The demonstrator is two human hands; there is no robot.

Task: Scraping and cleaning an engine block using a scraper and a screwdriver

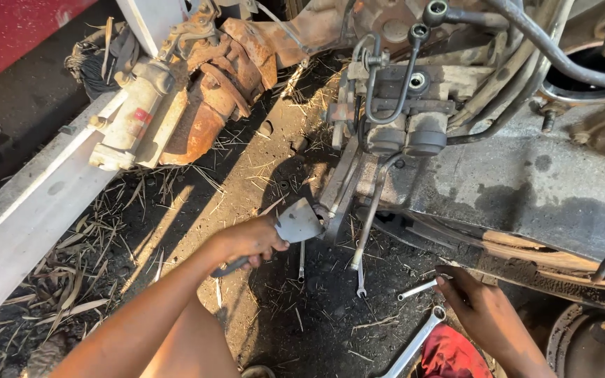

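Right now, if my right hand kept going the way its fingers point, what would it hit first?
Probably the small wrench on the ground: the right hand points up and left with its fingertips at that tool's end. Beyond it lies bare dirt, though depth is hard to judge.

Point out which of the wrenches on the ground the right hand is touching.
The short wrench: the right hand has its fingertips on its end. The long wrench and the small one lie untouched.
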